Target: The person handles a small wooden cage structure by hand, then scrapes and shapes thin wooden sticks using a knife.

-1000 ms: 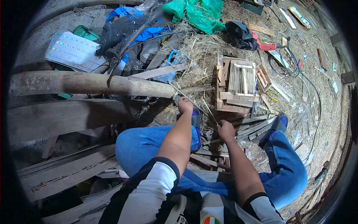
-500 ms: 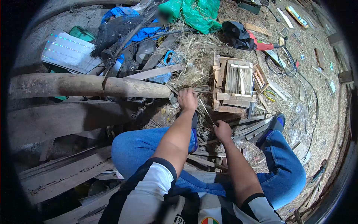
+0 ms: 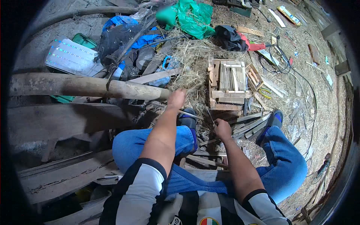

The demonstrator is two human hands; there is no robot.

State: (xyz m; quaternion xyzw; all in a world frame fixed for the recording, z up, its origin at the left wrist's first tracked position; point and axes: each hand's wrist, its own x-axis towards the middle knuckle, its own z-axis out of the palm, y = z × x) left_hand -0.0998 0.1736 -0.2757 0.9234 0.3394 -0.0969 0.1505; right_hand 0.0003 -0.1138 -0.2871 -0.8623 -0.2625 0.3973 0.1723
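My left hand (image 3: 177, 98), smeared by motion, is closed beside the end of a thick round log (image 3: 138, 90). A blurred wooden strip (image 3: 194, 88) sticks out from it to the right. Another narrow wooden stick (image 3: 192, 114) shows below that hand, across my shoe (image 3: 187, 120); whether the hand touches it, I cannot tell. My right hand (image 3: 223, 129) is closed around a thin, narrow, pointed piece (image 3: 210, 115), blade or sliver, that points up and left. Just beyond it sits a wooden frame (image 3: 227, 106) holding thin sticks (image 3: 233, 77).
Cut wood pieces (image 3: 253, 125) lie between my feet. A small wooden box (image 3: 254, 77), yellow-handled pliers (image 3: 265, 93) and a red power tool (image 3: 253, 44) with a black cable (image 3: 314, 108) are farther right. Green plastic bags (image 3: 195, 18) lie at the back; planks (image 3: 67, 120) fill the left.
My left hand has moved left and slightly down, turning the strip. A stick now shows across my shoe. The right hand stays nearly in place, its thin piece tilted more upright.
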